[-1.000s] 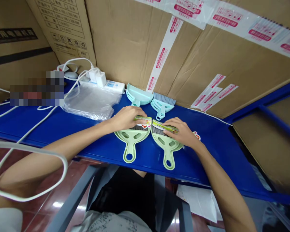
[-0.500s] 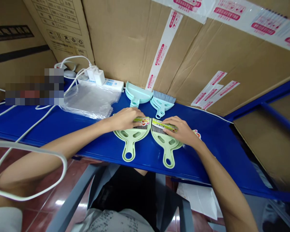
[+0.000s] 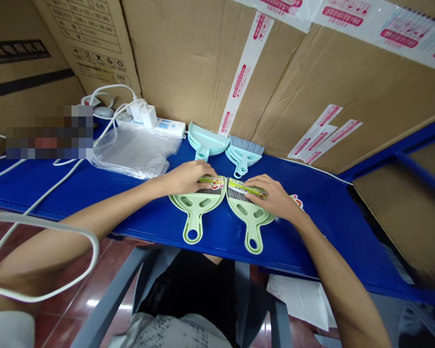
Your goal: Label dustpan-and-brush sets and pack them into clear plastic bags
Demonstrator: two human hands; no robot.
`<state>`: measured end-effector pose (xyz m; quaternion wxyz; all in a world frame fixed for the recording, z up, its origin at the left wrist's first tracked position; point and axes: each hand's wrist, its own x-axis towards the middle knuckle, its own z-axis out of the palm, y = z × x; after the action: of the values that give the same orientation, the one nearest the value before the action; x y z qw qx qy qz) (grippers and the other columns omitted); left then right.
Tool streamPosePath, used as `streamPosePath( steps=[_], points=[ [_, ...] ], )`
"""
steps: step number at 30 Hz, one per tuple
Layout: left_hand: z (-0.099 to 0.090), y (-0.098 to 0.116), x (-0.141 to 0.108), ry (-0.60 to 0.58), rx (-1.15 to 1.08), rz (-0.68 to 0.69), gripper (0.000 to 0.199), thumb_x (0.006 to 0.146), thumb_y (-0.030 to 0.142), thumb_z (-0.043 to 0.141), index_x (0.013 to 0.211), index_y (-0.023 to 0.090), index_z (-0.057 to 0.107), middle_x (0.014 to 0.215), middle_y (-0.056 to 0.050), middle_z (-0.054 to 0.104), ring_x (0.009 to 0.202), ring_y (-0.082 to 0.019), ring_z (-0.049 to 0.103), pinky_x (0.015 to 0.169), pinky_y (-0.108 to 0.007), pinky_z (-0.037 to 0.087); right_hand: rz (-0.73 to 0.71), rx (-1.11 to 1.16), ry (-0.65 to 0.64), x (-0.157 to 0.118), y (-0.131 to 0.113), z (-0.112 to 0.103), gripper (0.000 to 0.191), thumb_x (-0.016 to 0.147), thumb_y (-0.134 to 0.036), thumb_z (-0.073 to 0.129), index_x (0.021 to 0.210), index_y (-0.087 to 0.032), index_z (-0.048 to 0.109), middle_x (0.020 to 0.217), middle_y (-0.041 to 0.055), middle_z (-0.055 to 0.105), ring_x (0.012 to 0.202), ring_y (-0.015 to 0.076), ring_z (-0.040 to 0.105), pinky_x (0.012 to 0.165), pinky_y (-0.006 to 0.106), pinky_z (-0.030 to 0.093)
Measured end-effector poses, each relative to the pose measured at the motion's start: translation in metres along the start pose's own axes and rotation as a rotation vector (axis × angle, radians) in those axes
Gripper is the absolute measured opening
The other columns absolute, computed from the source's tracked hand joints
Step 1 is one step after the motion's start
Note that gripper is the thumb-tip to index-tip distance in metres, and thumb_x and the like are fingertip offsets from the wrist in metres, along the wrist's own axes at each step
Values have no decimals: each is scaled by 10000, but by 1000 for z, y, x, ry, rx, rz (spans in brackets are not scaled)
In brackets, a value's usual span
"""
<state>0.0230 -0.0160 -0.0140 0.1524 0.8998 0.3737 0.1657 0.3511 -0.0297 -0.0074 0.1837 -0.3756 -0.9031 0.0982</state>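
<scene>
Two pale green dustpan and brush sets lie side by side on the blue table, handles toward me and bristle edges away. My left hand (image 3: 190,177) is closed over the far left part of the left dustpan and brush set (image 3: 193,212), its fingers on a yellow-green printed label (image 3: 216,182). On the right dustpan and brush set (image 3: 253,224), my right hand (image 3: 270,193) is closed over another printed label (image 3: 241,186), its thumb near the grey bristles. The inner edges of the two sets meet or nearly meet. Part of each set is hidden under my hands.
Behind the sets stand stacked light blue dustpans (image 3: 208,140) and light blue brushes (image 3: 242,154). Clear plastic bags (image 3: 134,150) lie at left, by a white power strip (image 3: 170,127) with cables. Cardboard (image 3: 188,63) walls the back. A white cable (image 3: 94,256) loops near my left arm.
Almost nothing differs. The view has shifted very slightly, while both hands stay on the two green sets.
</scene>
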Motion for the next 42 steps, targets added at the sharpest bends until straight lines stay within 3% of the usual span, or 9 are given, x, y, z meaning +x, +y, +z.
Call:
streamPosePath(
  steps=[14, 19, 26, 42],
  points=[
    [-9, -4, 0, 4, -29, 40, 268, 948, 270, 713, 1199, 194, 771, 1199, -89, 793, 1079, -249, 741, 974, -372, 550, 38, 27, -33, -3, 2, -6, 275, 992, -323, 670, 1243, -270, 770, 1225, 94, 727, 1114, 277, 727, 1039, 473, 571],
    [-12, -2, -1, -7, -20, 36, 272, 950, 272, 719, 1204, 189, 770, 1198, -91, 791, 1103, -252, 735, 1001, -371, 543, 58, 5, 4, -4, 2, -7, 409, 975, -359, 697, 1372, -263, 711, 1298, 119, 652, 1155, 281, 701, 1055, 473, 563],
    [-8, -6, 0, 26, -67, 49, 264, 921, 272, 734, 1171, 203, 785, 1171, -98, 797, 1105, -266, 738, 1007, -398, 547, 35, 9, -51, -2, 6, -8, 348, 969, -334, 690, 1309, -269, 719, 1195, 82, 758, 1108, 288, 713, 999, 463, 549],
    [-9, -3, 0, -2, -45, 45, 277, 944, 258, 710, 1202, 179, 769, 1215, -112, 785, 1108, -263, 730, 996, -405, 543, 37, 61, -82, -2, 4, -12, 378, 966, -368, 702, 1334, -279, 710, 1194, 77, 765, 1105, 291, 694, 1006, 474, 523]
  ],
)
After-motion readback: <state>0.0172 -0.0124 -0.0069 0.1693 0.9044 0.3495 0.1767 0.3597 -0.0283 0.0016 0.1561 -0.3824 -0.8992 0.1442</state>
